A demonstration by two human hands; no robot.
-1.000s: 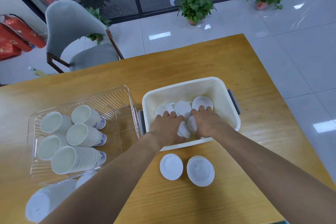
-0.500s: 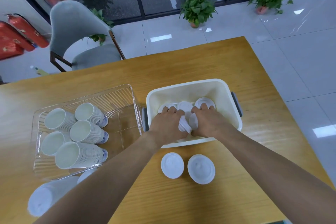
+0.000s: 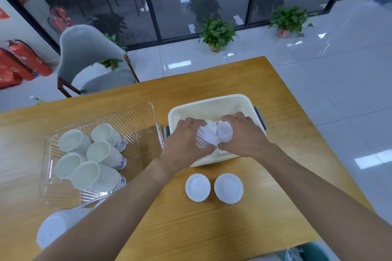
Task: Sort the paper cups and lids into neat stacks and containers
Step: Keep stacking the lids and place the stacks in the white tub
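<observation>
Both my hands are over the white bin (image 3: 212,104) on the wooden table. My left hand (image 3: 184,144) grips a bunch of white lids (image 3: 204,135) held on edge. My right hand (image 3: 244,135) grips another bunch of lids (image 3: 224,132) right beside them; the two bunches touch. Two more white lids lie flat on the table in front of the bin, the left lid (image 3: 197,187) and the right lid (image 3: 228,188). A clear ribbed tray (image 3: 140,121) at the left holds several stacks of white paper cups (image 3: 99,174) lying on their sides.
One more cup stack (image 3: 53,231) lies on the table before the tray, partly behind my left forearm. A grey chair (image 3: 84,57) stands at the table's far side. The table's right edge (image 3: 314,133) drops to a tiled floor with potted plants.
Both hands have gathered lids from the bin's floor and lifted them up above the bin. The view has tilted up slightly.
</observation>
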